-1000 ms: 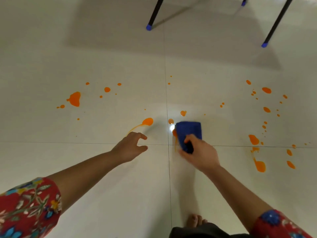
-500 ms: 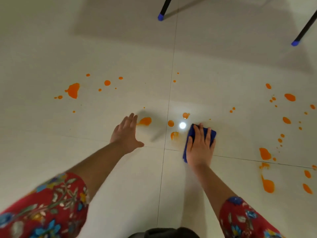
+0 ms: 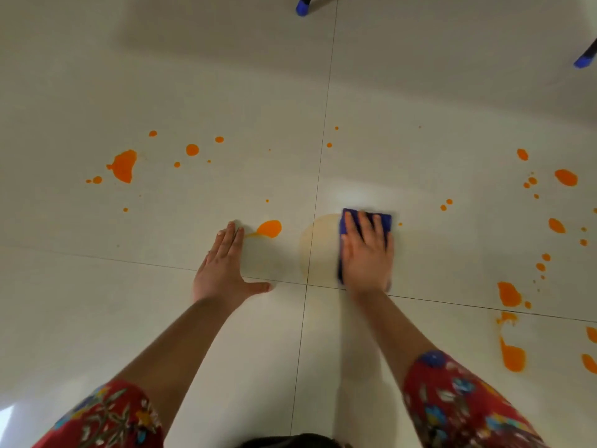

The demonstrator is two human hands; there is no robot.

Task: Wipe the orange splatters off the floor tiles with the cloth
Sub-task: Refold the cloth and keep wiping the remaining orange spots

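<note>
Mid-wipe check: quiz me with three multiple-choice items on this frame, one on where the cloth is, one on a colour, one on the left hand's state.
1. Where is the blue cloth?
A) at the top edge of the frame
B) far off to the left
C) under the right hand, just right of the vertical grout line

2. What colour are the furniture-leg caps?
A) orange
B) blue
C) white

3. How is the left hand?
A) flat on the floor, fingers straight, holding nothing
B) gripping the cloth
C) clenched in a fist

Answers: 1 C, the right palm presses the cloth flat beside that joint. 2 B, both visible caps are blue. 3 A, its fingers lie straight, tips close to an orange blot.
</note>
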